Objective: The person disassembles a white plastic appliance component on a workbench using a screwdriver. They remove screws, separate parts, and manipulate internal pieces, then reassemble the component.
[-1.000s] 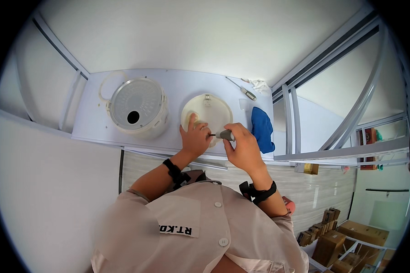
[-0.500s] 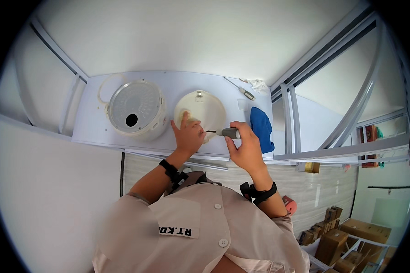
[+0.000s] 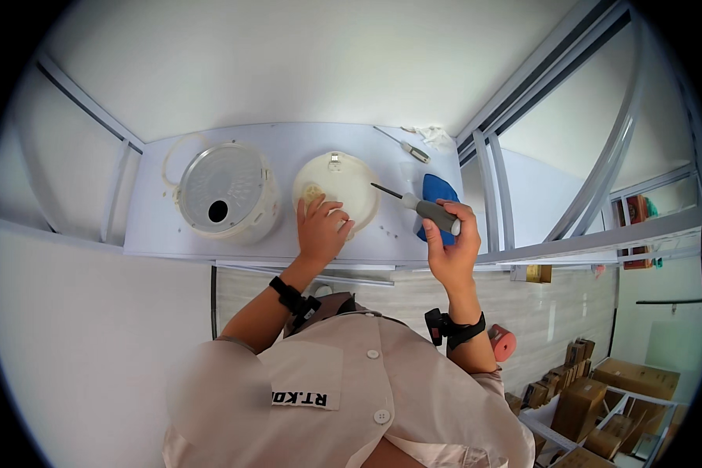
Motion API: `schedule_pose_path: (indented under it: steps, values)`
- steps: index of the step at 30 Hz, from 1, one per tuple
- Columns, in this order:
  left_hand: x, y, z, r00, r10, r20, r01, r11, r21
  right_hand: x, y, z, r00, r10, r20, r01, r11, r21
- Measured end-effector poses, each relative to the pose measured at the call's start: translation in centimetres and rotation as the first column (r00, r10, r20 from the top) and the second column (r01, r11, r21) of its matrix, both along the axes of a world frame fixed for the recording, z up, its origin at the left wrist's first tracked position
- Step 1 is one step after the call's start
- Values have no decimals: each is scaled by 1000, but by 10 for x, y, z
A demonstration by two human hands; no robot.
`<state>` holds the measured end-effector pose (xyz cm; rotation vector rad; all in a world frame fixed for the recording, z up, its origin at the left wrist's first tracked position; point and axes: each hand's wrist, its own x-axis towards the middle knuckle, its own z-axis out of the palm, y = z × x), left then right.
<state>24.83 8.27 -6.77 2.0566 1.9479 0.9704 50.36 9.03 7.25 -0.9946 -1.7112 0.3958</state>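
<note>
round white cover [image 3: 356, 181]: flat on desk [image 3: 284, 148]; left hand [image 3: 320, 232], fingers apart, rests at its near side, likely steadying it. grey screwdriver [image 3: 429, 212]: right hand [image 3: 455, 251], fingers clamped round handle, presumably for control.

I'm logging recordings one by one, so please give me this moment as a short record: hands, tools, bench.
Left hand: fingers spread at the near-left part of the round white lid
Right hand: grips the gray-handled screwdriver, shaft pointing toward the lid
Left of lid: round white appliance with a dark hole in its top
Right of lid: blue cloth, partly behind the held screwdriver
Back right: second screwdriver, lying beside crumpled white tissue
Unclear: small dark bits near the lid, too small to identify
</note>
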Motion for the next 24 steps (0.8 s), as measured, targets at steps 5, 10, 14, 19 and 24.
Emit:
schedule_pose_path:
  steps: [5,10,14,19,24]
  values:
    - [27,0,16,981,-192,16,188,972,140,15,-7,-10,999,-31,-15,32,999,29]
    - [55,0,15,939,-321,-121,336,931,141,30,-23,-11,999,-54,-7,54,998,32]
    - [77,7,-13,906,-369,-209,406,897,175,44,-34,-12,993,-114,11,113,993,31]
    - [98,20,-24,872,-377,-311,428,897,111,60,-50,-12,984,-176,8,176,984,14]
    - [102,29,-32,854,-401,-330,426,905,2,70,-62,-11,975,-221,15,221,975,19]
